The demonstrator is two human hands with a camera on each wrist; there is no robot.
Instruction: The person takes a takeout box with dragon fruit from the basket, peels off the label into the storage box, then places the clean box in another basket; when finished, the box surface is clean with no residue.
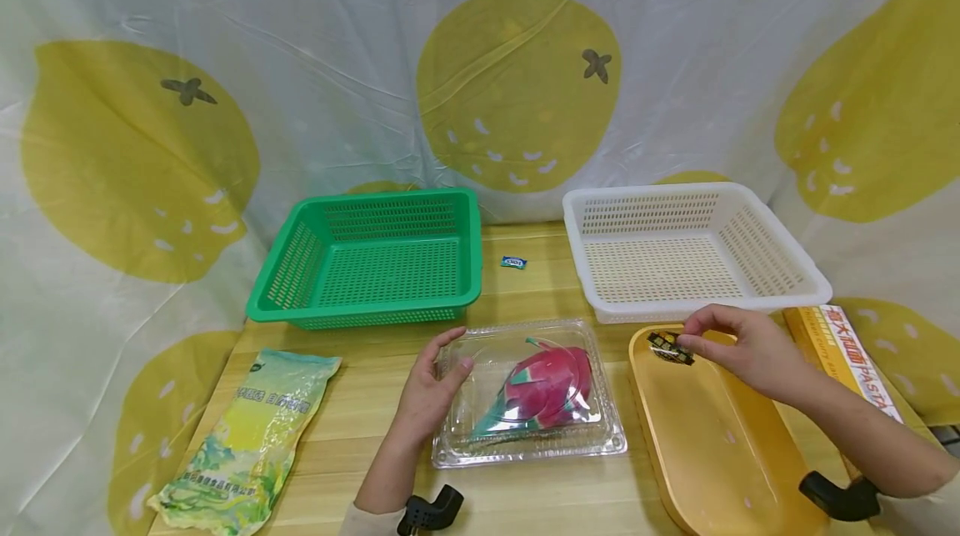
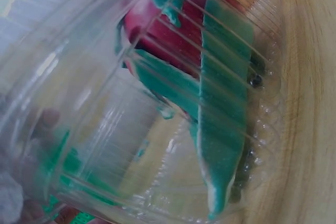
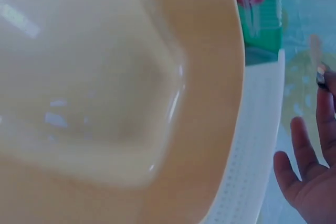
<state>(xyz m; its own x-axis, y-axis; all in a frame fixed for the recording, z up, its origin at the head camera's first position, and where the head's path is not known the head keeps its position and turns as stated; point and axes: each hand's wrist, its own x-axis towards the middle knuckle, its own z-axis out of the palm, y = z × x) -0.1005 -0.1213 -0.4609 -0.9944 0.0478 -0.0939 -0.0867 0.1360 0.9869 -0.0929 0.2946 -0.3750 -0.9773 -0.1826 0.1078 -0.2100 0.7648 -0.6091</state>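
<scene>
In the head view my right hand (image 1: 738,344) pinches a small dark wrapper packet with yellowish print (image 1: 670,348) between thumb and fingertips, over the far end of an orange-yellow tray (image 1: 651,428). The right wrist view catches this hand (image 3: 315,177) at its right edge, other fingers spread. My left hand (image 1: 435,386) rests at the left edge of a clear plastic clamshell box (image 1: 525,453), thumb over its lid and fingers loosely bent. Inside the closed box lies a red and green dragon fruit (image 1: 551,386); the left wrist view shows this fruit (image 2: 173,40) through the plastic.
A green basket (image 1: 367,311) stands at the back left, a white basket (image 1: 697,303) at the back right. Between them lies a small blue wrapped sweet (image 1: 513,262). A printed food bag (image 1: 251,436) is at the left, a pasta box (image 1: 843,353) at the right.
</scene>
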